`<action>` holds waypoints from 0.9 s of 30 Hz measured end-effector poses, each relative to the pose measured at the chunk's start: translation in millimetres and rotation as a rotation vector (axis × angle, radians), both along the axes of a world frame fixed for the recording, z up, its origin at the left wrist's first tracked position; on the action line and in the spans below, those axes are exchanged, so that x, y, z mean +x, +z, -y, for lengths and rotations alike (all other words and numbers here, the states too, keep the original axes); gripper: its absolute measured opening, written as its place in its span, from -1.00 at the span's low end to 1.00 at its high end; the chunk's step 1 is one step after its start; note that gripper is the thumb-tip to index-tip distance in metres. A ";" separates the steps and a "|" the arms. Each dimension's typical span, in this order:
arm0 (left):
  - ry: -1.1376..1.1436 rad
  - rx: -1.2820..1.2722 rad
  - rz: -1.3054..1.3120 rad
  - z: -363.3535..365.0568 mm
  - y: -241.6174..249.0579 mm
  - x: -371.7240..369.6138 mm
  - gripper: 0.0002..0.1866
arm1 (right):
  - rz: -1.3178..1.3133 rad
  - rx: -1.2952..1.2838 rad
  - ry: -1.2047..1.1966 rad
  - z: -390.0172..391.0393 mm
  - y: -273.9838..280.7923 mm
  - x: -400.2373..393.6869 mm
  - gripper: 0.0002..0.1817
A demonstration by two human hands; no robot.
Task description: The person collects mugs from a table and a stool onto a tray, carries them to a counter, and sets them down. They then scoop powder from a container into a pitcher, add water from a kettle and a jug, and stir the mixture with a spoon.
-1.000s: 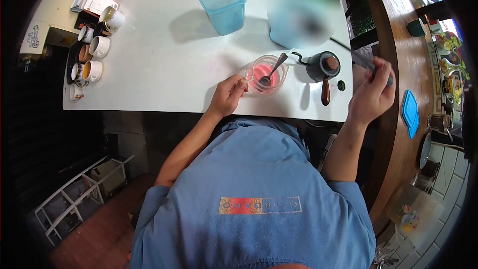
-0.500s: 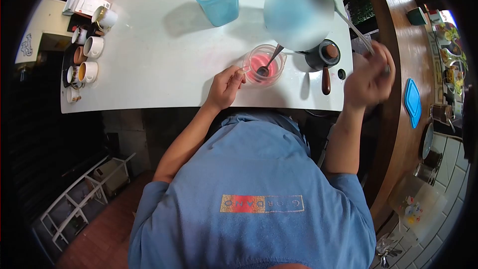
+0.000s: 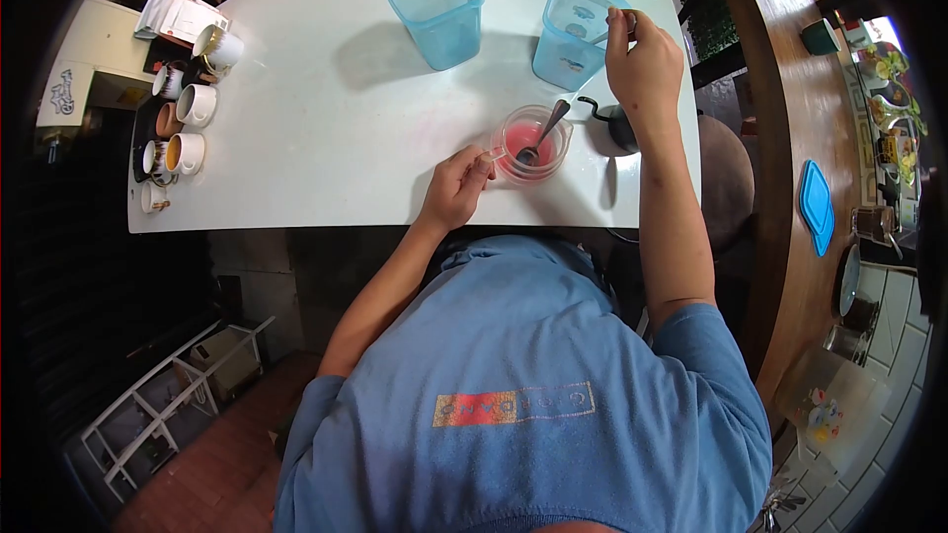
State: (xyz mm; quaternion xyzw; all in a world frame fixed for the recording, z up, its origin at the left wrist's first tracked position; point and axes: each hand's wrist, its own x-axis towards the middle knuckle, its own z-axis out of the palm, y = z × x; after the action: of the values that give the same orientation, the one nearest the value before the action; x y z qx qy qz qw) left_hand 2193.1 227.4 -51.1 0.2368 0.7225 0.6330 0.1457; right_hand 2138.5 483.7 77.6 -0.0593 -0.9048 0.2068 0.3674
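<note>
- The left hand is nearly closed, its thumb and fingers pinched on the handle of a clear jug, which stands upright on the white counter, just beyond the fingertips and to their right.
- Pink liquid is held in the jug, and a metal spoon is leaned in it, bowl down, its handle tipped over the rim away from the left hand.
- The right hand is raised with its fingers curled and bunched around the end of a thin utensil; how tightly it is gripped cannot be told.
- The utensil is pointed down from the right hand's fingertips into the open top of a blue tub, set just left of that hand; its lower end cannot be made out.
- A second blue container is placed further left of the right hand, well apart from it and beyond the left hand.
- A dark pot with a curved black spout is partly hidden by the right wrist and forearm.
- Several cups are grouped far to the left of the left hand, near the counter's edge.
- A blue lid is seen well to the right of the right hand, on a wooden ledge.
</note>
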 end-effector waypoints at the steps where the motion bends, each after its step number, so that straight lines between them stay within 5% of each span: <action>1: 0.005 0.002 0.001 -0.4 -0.8 0.2 -0.59 | -0.001 0.000 0.001 0.6 -1.9 -1.5 -0.74; 16: 0.073 0.060 -0.008 -5.4 2.3 1.8 -0.62 | 0.044 -0.233 -0.089 1.1 4.8 7.1 -0.68; 27: 0.024 0.019 -0.028 -1.3 5.2 0.9 -0.59 | -0.266 -0.556 -0.101 -31.6 33.0 40.8 -0.70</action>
State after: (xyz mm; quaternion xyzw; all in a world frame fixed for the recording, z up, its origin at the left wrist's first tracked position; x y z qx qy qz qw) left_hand 2194.0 228.7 -45.9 0.2383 0.7213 0.6381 0.1255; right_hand 2179.3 515.3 110.6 -0.1747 -0.7535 0.4339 0.4620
